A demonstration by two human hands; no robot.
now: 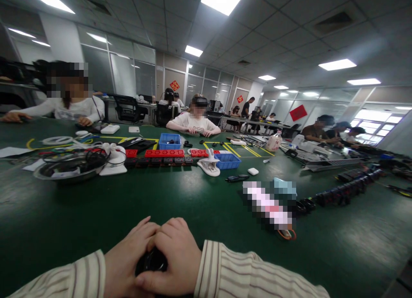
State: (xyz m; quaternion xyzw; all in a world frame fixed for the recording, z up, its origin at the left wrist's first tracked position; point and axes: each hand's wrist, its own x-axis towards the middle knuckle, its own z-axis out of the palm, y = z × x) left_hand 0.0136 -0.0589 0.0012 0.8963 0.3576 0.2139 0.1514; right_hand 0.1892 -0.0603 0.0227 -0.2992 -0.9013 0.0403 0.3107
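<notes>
Evidently, your left hand (124, 255) and right hand (178, 255) clasp the black object (155, 260) between them, long axis hidden.

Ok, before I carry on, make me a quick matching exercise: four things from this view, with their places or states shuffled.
Things:
1. black object
2. metal bowl
3. small white case
4. pale bottle

Places or states:
A. standing upright on the green table
B. lying next to a slim dark item
C. clasped between the left hand and the right hand
D. heaped with dark cables

Pairs: 1-C, 2-D, 3-B, 4-A.
</notes>
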